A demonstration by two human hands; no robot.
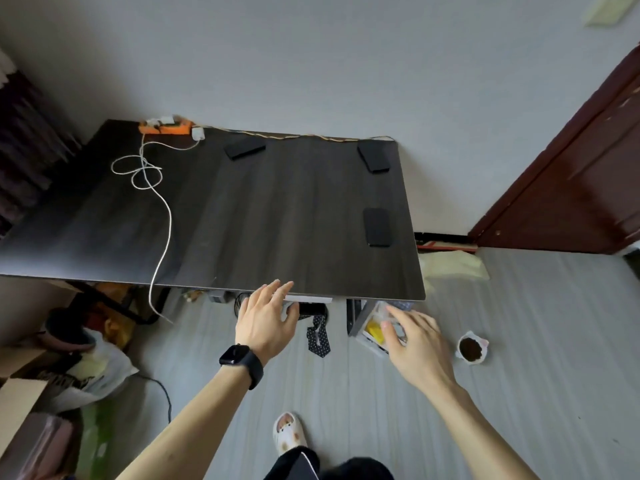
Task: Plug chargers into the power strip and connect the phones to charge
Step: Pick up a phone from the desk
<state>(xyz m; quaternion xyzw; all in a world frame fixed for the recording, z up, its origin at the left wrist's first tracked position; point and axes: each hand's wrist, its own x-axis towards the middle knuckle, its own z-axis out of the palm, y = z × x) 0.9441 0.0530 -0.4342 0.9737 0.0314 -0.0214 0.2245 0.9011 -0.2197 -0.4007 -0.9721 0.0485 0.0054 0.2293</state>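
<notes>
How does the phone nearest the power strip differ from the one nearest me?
The far phone lies near the power strip, turned crosswise. The near phone lies lengthwise at the right edge of the desk, far from the strip. Both are dark and lie flat with no cable attached.

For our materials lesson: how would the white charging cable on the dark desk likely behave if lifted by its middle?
The white cable would probably sag limply: it lies in loose loops and droops over the desk edge. It looks thin, so likely light. Its far end reaches the orange power strip, so it may tug there.
</notes>
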